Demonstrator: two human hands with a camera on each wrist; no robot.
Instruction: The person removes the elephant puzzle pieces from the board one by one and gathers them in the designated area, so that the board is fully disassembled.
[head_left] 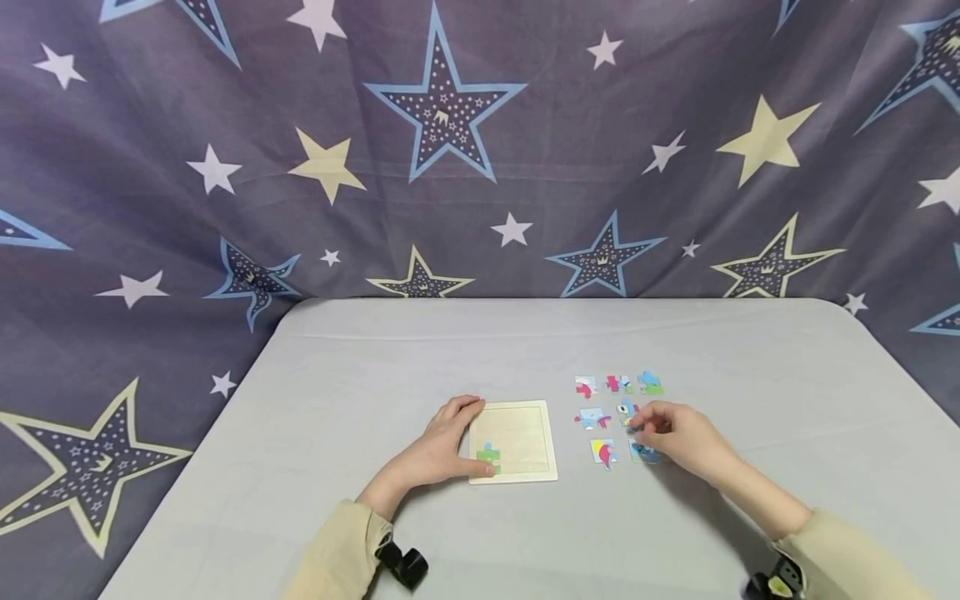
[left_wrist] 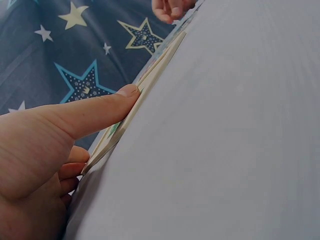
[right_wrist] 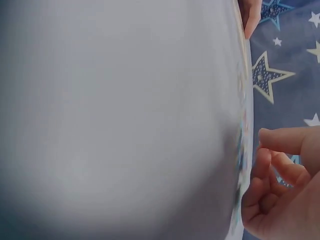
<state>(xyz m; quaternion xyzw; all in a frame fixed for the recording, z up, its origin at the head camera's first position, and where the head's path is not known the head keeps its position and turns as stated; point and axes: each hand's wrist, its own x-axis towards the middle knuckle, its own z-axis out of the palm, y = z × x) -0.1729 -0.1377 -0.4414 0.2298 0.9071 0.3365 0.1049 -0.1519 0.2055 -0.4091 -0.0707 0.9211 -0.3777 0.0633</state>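
A square wooden puzzle tray (head_left: pixel 525 477) lies on the table, with a green and blue jigsaw piece (head_left: pixel 488 455) in its lower left corner. My left hand (head_left: pixel 444 446) holds the tray by its left side, thumb at the near corner and fingers at the far one. In the left wrist view, the thumb (left_wrist: pixel 107 111) rests on the tray's rim. Over the loose jigsaw pieces, my right hand (head_left: pixel 678 433) hovers with bent fingers; thumb and index tips are a little apart, with nothing visible between them. It partly covers a blue piece (head_left: pixel 643 452) and a patterned piece (head_left: pixel 627 410).
Several colourful pieces lie in rough rows right of the tray, among them a red and white one (head_left: pixel 586 385), a blue and green one (head_left: pixel 650 383) and a yellow and pink one (head_left: pixel 603 452). A starry curtain (head_left: pixel 555 167) hangs behind the grey-covered table (head_left: pixel 420 350).
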